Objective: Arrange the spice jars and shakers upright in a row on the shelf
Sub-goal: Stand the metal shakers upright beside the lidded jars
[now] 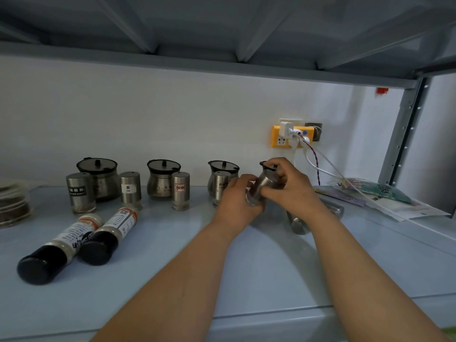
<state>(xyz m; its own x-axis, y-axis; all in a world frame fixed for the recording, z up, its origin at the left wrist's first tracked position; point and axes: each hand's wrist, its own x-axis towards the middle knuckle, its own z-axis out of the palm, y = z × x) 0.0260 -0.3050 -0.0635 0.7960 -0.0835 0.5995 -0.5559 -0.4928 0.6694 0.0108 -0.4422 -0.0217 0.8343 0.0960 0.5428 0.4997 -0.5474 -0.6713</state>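
Nearest to us, our two bare forearms reach out over the pale blue shelf (pixel 246 267), and off to the left two clear spice bottles with black caps (pixel 74 245) lie on their sides, caps toward us, side by side and touching. Moving up, our left hand (pixel 237 198) and right hand (pixel 288 186) meet on one brushed steel cylindrical shaker (pixel 260 191): the left hand's fingers are wrapped around its lower end, the right hand's fingers are curled over its upper body, so both hands are closed on it. Its long axis leans, base toward us and to the left, top tipped away and to the right, and it looks lifted off the shelf rather than standing. We judge the next move turns on rotating that axis to vertical and setting the base down just right of the row. Below the right wrist another steel shaker (pixel 299 222) lies on its side. Farther back the row takes shape: four upright steel shakers (pixel 130 190) stand in front of round-bellied steel jars with dark lids (pixel 98 177), a fourth lid peeking behind our right hand. Beyond, the white wall carries a yellow socket block (pixel 291 137).
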